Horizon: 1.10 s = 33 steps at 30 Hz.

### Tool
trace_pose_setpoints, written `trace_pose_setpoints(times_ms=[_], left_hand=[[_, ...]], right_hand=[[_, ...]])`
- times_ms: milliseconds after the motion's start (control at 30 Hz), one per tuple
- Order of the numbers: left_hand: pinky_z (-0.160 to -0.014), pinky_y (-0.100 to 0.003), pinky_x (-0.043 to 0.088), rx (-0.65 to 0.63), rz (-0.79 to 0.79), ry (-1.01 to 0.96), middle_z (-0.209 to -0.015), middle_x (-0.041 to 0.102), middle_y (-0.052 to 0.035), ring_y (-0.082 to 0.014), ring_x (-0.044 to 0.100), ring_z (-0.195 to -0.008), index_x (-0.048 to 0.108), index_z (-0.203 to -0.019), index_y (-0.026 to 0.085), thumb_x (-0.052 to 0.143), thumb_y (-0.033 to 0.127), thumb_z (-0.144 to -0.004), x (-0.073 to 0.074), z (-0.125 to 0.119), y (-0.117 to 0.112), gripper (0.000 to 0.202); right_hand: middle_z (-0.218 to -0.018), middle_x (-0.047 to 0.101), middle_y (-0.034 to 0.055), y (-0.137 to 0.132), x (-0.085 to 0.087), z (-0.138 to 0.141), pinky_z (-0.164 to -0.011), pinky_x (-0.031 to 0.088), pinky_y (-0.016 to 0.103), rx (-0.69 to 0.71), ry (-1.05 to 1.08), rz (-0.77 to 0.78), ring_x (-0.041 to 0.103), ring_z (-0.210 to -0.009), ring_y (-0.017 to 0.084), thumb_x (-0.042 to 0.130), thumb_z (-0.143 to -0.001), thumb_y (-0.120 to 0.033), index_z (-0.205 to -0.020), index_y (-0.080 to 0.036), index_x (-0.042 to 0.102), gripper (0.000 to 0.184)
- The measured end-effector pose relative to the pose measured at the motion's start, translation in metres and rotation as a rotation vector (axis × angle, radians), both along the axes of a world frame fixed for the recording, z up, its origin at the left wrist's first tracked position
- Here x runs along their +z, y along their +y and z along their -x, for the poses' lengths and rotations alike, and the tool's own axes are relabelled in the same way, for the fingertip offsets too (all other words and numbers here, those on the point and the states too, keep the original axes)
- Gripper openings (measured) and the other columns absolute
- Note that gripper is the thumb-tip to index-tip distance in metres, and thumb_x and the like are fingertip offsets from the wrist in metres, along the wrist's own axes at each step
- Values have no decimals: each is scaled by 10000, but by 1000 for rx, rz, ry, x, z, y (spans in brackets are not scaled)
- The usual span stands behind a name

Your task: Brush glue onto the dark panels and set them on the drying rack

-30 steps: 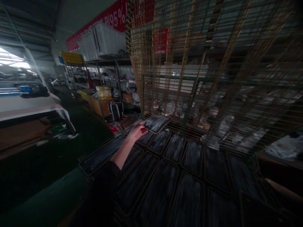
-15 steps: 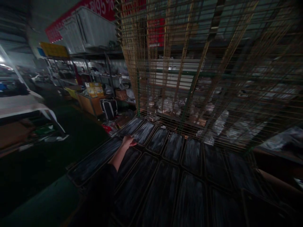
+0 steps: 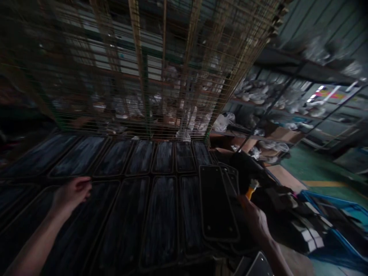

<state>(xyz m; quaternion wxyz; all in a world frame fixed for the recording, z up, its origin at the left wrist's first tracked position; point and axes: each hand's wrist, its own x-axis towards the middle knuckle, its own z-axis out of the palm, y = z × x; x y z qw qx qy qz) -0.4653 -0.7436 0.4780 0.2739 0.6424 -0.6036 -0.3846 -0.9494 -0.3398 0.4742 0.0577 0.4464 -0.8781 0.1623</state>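
Rows of dark glossy rectangular panels [image 3: 161, 214] lie side by side on a wire rack shelf. My left hand [image 3: 71, 193] hovers over the left part of the rows with fingers loosely curled and nothing visible in them. My right hand [image 3: 254, 218] is at the right end of the rack, next to a plain black panel [image 3: 217, 205] that lies on a small stack; whether it grips that panel is hidden. A small orange object [image 3: 251, 189] shows just above this hand.
Raised wire rack shelves [image 3: 149, 57] stand tilted up behind the panels. Shelving with white bags and cardboard boxes [image 3: 283, 134] runs along the right. A blue crate [image 3: 342, 214] holding dark pieces sits on the green floor [image 3: 313, 166] at lower right.
The view has swung right. My left hand set a panel down in the far row and has pulled back. My right hand has come into view by the stack of black panels.
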Motion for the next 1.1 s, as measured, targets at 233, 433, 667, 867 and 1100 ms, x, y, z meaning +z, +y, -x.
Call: trace_pose_setpoints(times_ms=[233, 433, 667, 867, 1100], left_hand=[[-346, -228, 375, -776, -237, 338, -699, 653, -6, -145, 574, -420, 626, -1027, 155, 628, 518, -737, -25, 201, 175, 464], [-597, -246, 457, -629, -4, 358, -697, 606, -14, -157, 593, -657, 641, -978, 131, 628, 320, -729, -34, 297, 219, 314], [-471, -216, 392, -686, -47, 392, -621, 559, 29, -123, 518, -514, 628, -1004, 126, 626, 335, -712, -29, 329, 235, 359], [-512, -221, 375, -608, 41, 354, -626, 530, 41, -120, 504, -521, 602, -1016, 153, 612, 362, -764, -29, 313, 247, 327], [-583, -236, 408, -654, 83, 100, -658, 587, 14, -153, 567, -584, 620, -1005, 214, 602, 443, -838, -27, 247, 301, 284]], right_hand=[[-890, 681, 43, 4, -2, 3, -503, 410, 225, 114, 25, 16, 646, -649, 161, 352, -878, -131, -1142, -234, 572, 358], [-904, 656, 49, 14, -7, 6, -639, 449, 272, 196, -19, 106, 635, -800, 191, 352, -860, -83, -1161, -216, 552, 385], [-923, 650, 56, 21, -11, 1, -667, 463, 283, 127, -107, 223, 626, -799, 193, 346, -858, -74, -1191, -215, 541, 411], [-1012, 655, 58, 38, 24, 20, -733, 497, 295, 333, -118, 250, 628, -879, 192, 356, -903, -106, -1234, -233, 546, 403], [-1081, 609, 44, 29, 72, 42, -695, 536, 217, 496, -205, 162, 652, -864, 145, 404, -988, -280, -1329, -277, 525, 362]])
